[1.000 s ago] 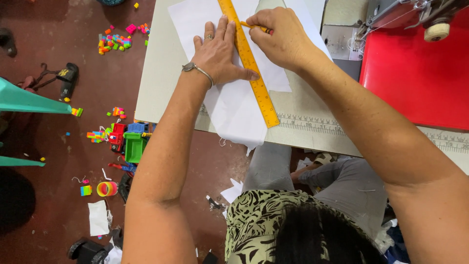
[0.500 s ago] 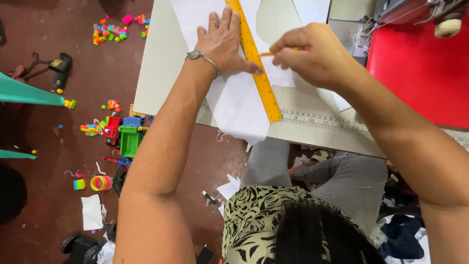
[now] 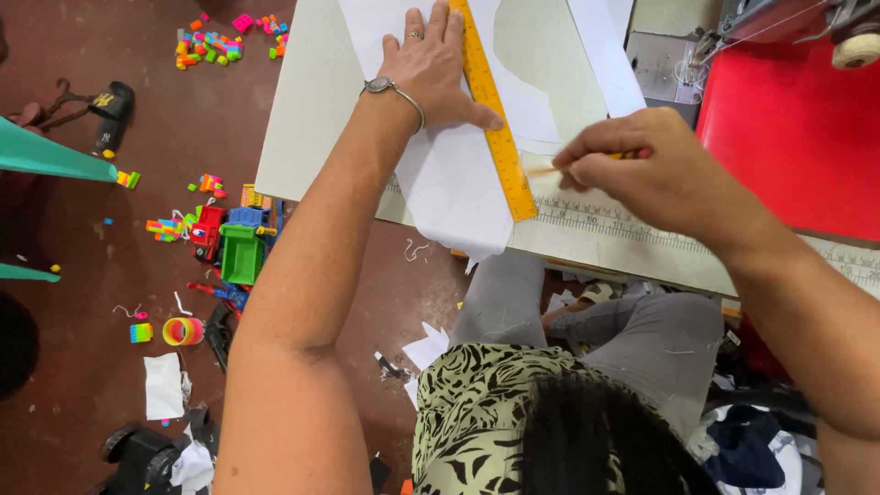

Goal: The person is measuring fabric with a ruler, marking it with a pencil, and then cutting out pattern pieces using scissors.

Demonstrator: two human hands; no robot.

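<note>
The left hand (image 3: 438, 69) reaches far forward with the arm nearly straight, palm down and fingers spread, its grip released and pressing flat on the white paper (image 3: 449, 183) and the edge of the yellow ruler (image 3: 490, 115). The ruler lies slanted on the table (image 3: 312, 137), over the paper, whose lower corner hangs off the near table edge. The right hand (image 3: 646, 170) comes in from the right, wrist bent, grip clenched on a thin yellow pencil (image 3: 545, 170); its tip seems to rest just beside the ruler's lower end, though blur makes contact hard to judge. Toy blocks (image 3: 215, 41) lie scattered on the floor.
</note>
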